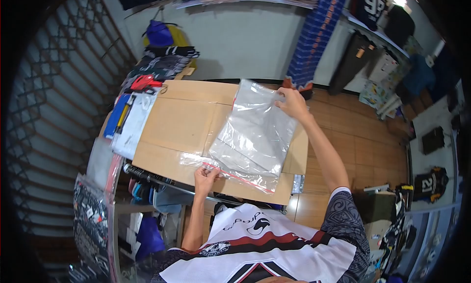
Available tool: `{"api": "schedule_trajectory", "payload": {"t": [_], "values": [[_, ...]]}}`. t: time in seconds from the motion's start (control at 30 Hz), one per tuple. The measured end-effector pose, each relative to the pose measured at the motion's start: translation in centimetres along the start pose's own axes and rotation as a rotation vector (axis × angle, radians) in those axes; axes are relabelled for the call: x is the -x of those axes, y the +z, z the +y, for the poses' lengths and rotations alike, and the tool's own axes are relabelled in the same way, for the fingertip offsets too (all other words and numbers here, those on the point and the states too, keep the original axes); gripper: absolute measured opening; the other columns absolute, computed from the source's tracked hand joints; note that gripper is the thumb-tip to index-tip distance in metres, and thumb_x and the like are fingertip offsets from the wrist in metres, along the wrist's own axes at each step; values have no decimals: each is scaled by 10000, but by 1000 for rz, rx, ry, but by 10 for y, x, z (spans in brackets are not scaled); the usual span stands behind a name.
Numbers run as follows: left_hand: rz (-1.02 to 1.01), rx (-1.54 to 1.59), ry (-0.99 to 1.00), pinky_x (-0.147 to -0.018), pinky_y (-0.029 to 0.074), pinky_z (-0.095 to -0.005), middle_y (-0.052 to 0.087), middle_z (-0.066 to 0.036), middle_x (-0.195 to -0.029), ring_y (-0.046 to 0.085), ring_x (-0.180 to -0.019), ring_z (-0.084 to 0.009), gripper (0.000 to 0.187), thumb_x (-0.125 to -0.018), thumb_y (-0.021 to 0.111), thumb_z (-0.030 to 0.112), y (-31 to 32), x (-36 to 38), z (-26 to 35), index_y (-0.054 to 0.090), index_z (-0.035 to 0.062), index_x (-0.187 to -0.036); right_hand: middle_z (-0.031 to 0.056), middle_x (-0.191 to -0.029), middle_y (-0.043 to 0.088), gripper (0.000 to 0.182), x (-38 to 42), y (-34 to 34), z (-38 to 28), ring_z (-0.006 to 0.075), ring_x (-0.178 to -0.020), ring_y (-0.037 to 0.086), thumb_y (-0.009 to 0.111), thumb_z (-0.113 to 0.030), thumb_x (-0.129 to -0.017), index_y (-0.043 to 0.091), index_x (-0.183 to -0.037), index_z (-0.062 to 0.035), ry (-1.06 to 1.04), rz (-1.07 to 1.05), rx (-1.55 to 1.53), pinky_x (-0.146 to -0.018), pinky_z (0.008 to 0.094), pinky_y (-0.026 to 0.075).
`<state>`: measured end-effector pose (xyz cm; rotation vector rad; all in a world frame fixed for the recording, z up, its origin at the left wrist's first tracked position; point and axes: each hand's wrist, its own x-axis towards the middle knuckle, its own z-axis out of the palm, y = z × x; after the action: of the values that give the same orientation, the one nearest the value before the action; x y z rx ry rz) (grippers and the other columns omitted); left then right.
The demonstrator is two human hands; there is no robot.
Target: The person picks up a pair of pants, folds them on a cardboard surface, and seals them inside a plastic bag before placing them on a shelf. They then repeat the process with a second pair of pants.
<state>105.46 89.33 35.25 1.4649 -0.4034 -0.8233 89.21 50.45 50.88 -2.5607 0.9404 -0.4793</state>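
Note:
A clear plastic bag (255, 131) with a grey item inside lies at a slant on a cardboard sheet (171, 118). A red strip runs along the bag's near edge. At the near left corner of the bag, my left hand (206, 177) is closed on that edge, by the red strip. My right hand (292, 104) is at the bag's far right part, with its thumb and fingers bent at the plastic; whether they grip it is hard to make out.
Left of the cardboard are a red object (145, 82), a yellow-and-black tool (124, 114) and white packets (135, 123). Folded clothes (159, 67) are stacked at the far left corner. A metal rail (186, 187) runs under the near edge.

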Motion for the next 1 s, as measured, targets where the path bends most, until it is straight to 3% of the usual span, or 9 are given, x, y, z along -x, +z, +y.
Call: {"api": "schedule_trajectory", "payload": {"t": [0.07, 0.17, 0.37, 0.5, 0.57, 0.67, 0.77, 0.8, 1.0], "values": [[21, -28, -14, -633, 582, -257, 724, -63, -844, 725, -725, -141, 121, -958, 743, 96, -6, 3, -15, 666, 14, -1004, 174, -1142, 737, 410, -9, 48, -1, 403, -1083, 687, 792, -197, -840, 684, -1207, -49, -140, 161, -3, -923, 466, 544], [78, 34, -57, -643, 591, -263, 707, -55, -843, 728, -733, -148, 134, -977, 731, 110, -5, 9, -9, 640, 12, -985, 173, -1125, 744, 373, 12, 82, -23, 396, -1081, 690, 768, -174, -860, 668, -1196, -46, -123, 232, -231, -918, 477, 548], [122, 41, -96, -673, 628, -289, 648, -43, -812, 679, -703, -131, 217, -1051, 621, 195, -25, -8, -7, 638, 3, -954, 248, -1243, 678, 488, 121, 106, -23, 384, -1013, 715, 766, -137, -869, 604, -1304, 11, 193, 303, -368, -835, 427, 581], [8, -45, -139, -682, 642, -306, 647, -49, -856, 679, -762, -127, 185, -1034, 606, 152, -37, -28, -8, 661, -16, -984, 227, -999, 746, 470, 211, 89, -36, 348, -876, 748, 785, -212, -877, 613, -1237, 36, 598, 94, -449, -776, 425, 583], [-42, -67, -158, -687, 645, -309, 650, -53, -874, 675, -770, -126, 186, -1030, 608, 154, -36, -38, -5, 661, -19, -988, 203, -873, 757, 397, 257, 105, -36, 331, -818, 752, 782, -277, -885, 673, -1102, 37, 624, 87, -366, -757, 417, 580], [-91, -92, -151, -700, 650, -314, 648, -57, -882, 671, -768, -131, 178, -1025, 606, 151, -34, -49, -6, 654, -15, -984, 222, -859, 755, 386, 291, 101, -61, 314, -785, 752, 769, -316, -895, 710, -980, 55, 760, -37, -394, -741, 398, 581], [-129, -101, -119, -702, 651, -317, 647, -59, -878, 670, -770, -133, 170, -1026, 601, 147, -35, -51, -2, 645, -9, -973, 202, -803, 747, 338, 311, 136, -54, 269, -709, 749, 759, -273, -912, 723, -922, 63, 759, 95, -592, -664, 369, 581], [-136, -102, -104, -700, 651, -318, 647, -59, -875, 670, -772, -134, 168, -1027, 599, 145, -37, -50, -1, 642, -7, -968, 154, -757, 729, 278, 310, 132, -61, 196, -622, 717, 722, -198, -950, 718, -976, 79, 764, 84, -696, -571, 325, 560], [-188, -88, -106, -682, 643, -313, 671, -76, -873, 700, -765, -149, 167, -1029, 597, 144, -65, -46, 7, 628, -8, -968, 85, -717, 682, 219, 307, 147, -76, 135, -561, 649, 684, -138, -997, 682, -996, 82, 814, 170, -895, -489, 271, 509]]}}
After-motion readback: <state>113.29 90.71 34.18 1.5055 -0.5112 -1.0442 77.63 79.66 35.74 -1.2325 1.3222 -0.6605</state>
